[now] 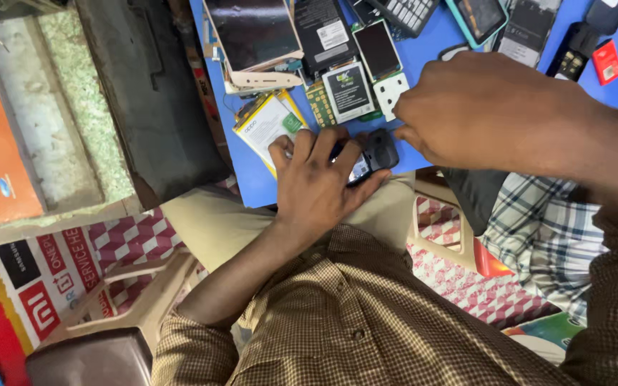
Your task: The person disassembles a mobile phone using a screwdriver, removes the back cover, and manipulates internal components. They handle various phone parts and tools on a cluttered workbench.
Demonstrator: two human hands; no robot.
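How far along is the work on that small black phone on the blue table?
Done: the table already holds loose batteries, a screen and other phone parts. In hand: the left hand grips the small black phone while the right hand works at its top end. Left: the phone looks unassembled; how much remains is hidden.

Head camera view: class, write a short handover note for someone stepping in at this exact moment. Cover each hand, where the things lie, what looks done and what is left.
Left hand: closed around a small dark phone at the near edge of the blue table.
Right hand: fingertips down at the phone's far end; whether it holds a tool cannot be seen.
Around them: a yellow-edged white battery left of the phone, a black-labelled battery and a small white part just beyond it, more phones and screens farther back.
Done: several phones lie opened up in parts.
Left: the phone in hand is being worked on; its state is hidden by the fingers.
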